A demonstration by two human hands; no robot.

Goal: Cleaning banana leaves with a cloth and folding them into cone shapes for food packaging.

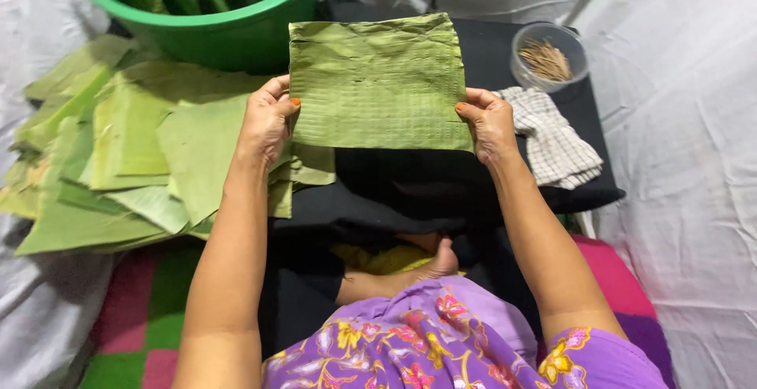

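A white cloth [694, 160] is covering the ground all around, wrinkling on the right and at the far left. On it a black worktop [410, 192] is lying low in front of the person, whose bare foot [430, 267] is showing just under its near edge, above a lap in purple flowered fabric [441, 342]. A pink and green checked mat [142, 318] is lying at the lower left.

To the left, a spreading pile of cut banana leaves [134, 152] is overlapping the worktop's left side, the pieces lying flat and fanned over one another. Behind the pile a green plastic basin [229, 30] is standing, holding more rolled green leaves.

In the middle, one squarish banana leaf piece [377, 81] is being held up above the worktop, spread flat and facing the camera, its top edge ragged. The left hand [268, 121] is pinching its lower left edge, thumb in front and fingers behind. The right hand [489, 125] is gripping the lower right edge in the same way. Both thumbnails are showing orange polish.

At the right of the worktop a checked cloth [552, 145] is lying crumpled, just beside the right hand. Beyond it a small clear bowl [550, 54] is holding thin wooden sticks [546, 59].
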